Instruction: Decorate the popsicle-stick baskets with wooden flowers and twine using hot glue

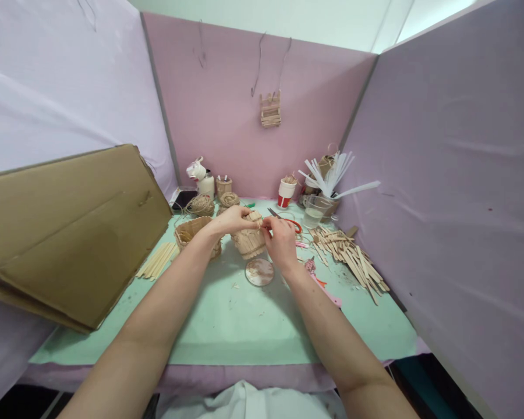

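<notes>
Beside leaning cardboard (74, 233) and an open basket (198, 223), a person's left hand (233, 220) bends its fingers closely over the top of a tilted stick basket (248, 244), behind a round disc (259, 272) on the green surface (244, 331); the right hand (282, 237) pinches its fingers at the upper edge, anything between them indistinct, near orange-handled scissors (296, 226) and heaped wooden sticks (358, 259).

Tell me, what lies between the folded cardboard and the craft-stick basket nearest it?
In the head view, a row of pale flat sticks lies on the green tabletop between the folded cardboard and that craft-stick basket.
</notes>
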Demonstrator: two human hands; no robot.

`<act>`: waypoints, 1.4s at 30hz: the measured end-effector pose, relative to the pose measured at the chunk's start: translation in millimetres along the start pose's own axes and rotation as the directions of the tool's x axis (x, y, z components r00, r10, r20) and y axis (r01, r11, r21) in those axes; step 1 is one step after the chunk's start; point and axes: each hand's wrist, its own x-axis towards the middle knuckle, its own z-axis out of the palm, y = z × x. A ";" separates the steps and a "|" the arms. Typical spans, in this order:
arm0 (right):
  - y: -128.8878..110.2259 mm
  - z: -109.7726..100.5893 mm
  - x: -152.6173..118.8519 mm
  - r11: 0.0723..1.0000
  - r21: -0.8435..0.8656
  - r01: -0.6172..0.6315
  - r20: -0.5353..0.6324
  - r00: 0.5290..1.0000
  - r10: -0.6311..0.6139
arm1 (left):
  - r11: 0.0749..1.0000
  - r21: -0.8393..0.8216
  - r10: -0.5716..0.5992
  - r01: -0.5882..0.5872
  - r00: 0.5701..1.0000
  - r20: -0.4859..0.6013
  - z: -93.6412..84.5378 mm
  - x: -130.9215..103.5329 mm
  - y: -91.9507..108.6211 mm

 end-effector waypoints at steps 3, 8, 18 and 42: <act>0.3 0.9 -0.4 1.000 -0.014 0.000 0.002 1.000 0.000 | 1.000 0.021 -0.004 0.004 1.000 -0.015 2.5 1.5 -0.8; -0.7 1.4 -0.9 1.000 -0.021 -0.001 0.002 1.000 0.001 | 0.998 0.064 0.010 -0.005 0.997 -0.080 5.7 3.7 -1.5; 10.5 -10.0 -6.2 0.968 0.211 -0.135 -0.061 0.987 0.151 | 0.996 0.034 -0.079 0.081 0.996 -0.033 4.6 4.2 -4.5; 5.7 -0.8 -13.7 0.857 0.418 -0.301 0.058 0.950 0.306 | 0.989 0.121 -0.078 0.087 0.994 -0.072 9.9 -6.4 4.5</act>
